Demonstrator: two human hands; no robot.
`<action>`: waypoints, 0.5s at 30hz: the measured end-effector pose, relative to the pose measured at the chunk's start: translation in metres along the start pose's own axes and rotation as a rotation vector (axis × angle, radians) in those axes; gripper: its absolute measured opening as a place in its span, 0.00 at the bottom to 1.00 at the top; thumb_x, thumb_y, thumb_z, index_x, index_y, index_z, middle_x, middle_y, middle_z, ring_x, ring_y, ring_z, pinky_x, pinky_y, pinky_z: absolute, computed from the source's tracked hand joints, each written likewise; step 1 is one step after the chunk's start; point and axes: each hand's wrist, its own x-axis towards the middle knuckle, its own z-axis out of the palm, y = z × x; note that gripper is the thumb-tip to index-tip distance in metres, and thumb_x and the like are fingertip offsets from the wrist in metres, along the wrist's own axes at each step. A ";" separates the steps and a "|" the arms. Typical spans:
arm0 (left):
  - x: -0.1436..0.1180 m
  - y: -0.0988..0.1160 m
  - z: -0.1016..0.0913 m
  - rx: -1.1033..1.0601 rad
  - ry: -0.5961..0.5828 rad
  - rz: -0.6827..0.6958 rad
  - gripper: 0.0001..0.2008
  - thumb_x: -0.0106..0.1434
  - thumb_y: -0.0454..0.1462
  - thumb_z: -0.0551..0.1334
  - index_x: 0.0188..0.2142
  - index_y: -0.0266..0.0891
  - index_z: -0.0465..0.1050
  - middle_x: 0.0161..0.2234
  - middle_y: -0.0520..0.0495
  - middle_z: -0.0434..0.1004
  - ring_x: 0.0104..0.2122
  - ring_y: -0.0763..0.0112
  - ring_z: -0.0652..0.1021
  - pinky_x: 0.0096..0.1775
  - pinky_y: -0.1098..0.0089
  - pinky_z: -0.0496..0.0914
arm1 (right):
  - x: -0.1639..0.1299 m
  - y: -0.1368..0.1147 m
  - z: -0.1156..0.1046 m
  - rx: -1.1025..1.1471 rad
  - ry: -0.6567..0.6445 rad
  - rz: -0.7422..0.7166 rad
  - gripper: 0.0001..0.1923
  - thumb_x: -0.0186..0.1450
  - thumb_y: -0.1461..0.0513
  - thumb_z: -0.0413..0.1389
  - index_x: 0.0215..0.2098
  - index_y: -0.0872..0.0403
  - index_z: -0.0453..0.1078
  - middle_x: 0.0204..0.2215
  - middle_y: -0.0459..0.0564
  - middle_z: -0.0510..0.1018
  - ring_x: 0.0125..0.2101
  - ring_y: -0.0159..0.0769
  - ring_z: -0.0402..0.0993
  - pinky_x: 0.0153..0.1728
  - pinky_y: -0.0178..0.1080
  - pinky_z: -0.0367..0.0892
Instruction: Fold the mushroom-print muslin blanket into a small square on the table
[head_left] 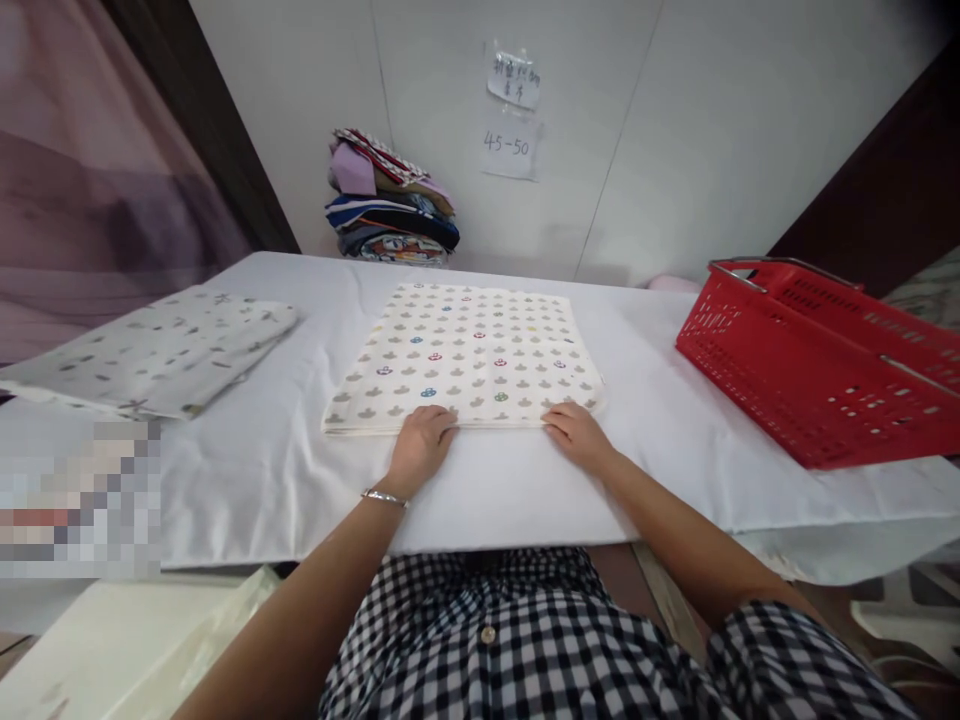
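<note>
A folded cream cloth (469,360) printed with rows of small grey and coloured motifs lies flat in the middle of the table. At its near edge, left of centre, my left hand (424,438) has its fingers closed on the fabric; a silver bangle circles that wrist. Farther right along the same edge, my right hand (576,433) grips the cloth, fingers on top. Both thumbs are partly hidden. The folded layers show as thin lines along the near edge.
Another folded cloth (172,345), white with dark marks, lies at the table's left. A red plastic basket (817,370) with metal handles stands on the right. Behind the white-covered table (645,400), a pile of folded fabrics (394,205) rests against the wall.
</note>
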 end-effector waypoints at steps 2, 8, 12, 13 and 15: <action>0.000 0.000 0.000 0.003 -0.002 0.002 0.10 0.60 0.35 0.55 0.38 0.41 0.75 0.40 0.43 0.74 0.43 0.59 0.71 0.46 0.59 0.65 | -0.012 0.011 -0.009 -0.029 0.011 0.040 0.12 0.67 0.61 0.48 0.42 0.52 0.73 0.40 0.53 0.74 0.41 0.39 0.68 0.43 0.43 0.63; 0.001 0.005 0.002 0.047 -0.004 0.025 0.10 0.61 0.37 0.56 0.39 0.41 0.75 0.41 0.43 0.74 0.42 0.58 0.70 0.46 0.59 0.64 | -0.010 0.007 -0.011 -0.020 0.007 0.063 0.13 0.68 0.61 0.47 0.40 0.52 0.74 0.38 0.51 0.75 0.40 0.38 0.68 0.43 0.42 0.63; 0.011 0.019 0.009 0.061 -0.054 0.083 0.10 0.63 0.38 0.55 0.39 0.42 0.75 0.40 0.43 0.73 0.41 0.60 0.70 0.44 0.60 0.64 | 0.008 -0.004 0.002 -0.004 -0.025 0.043 0.12 0.67 0.61 0.48 0.39 0.51 0.74 0.37 0.51 0.75 0.39 0.37 0.67 0.41 0.41 0.63; 0.014 0.023 0.012 0.058 -0.074 0.102 0.10 0.63 0.37 0.55 0.38 0.42 0.75 0.39 0.43 0.73 0.40 0.61 0.70 0.43 0.60 0.64 | 0.011 -0.006 0.005 -0.007 -0.033 0.040 0.12 0.67 0.61 0.49 0.39 0.51 0.74 0.37 0.51 0.75 0.39 0.37 0.67 0.41 0.40 0.63; 0.020 0.030 0.018 0.053 -0.095 0.118 0.11 0.64 0.37 0.54 0.38 0.41 0.75 0.39 0.43 0.73 0.40 0.62 0.70 0.43 0.61 0.64 | 0.016 -0.008 0.013 -0.015 -0.033 0.035 0.12 0.67 0.61 0.49 0.38 0.52 0.74 0.36 0.51 0.74 0.38 0.37 0.66 0.40 0.40 0.62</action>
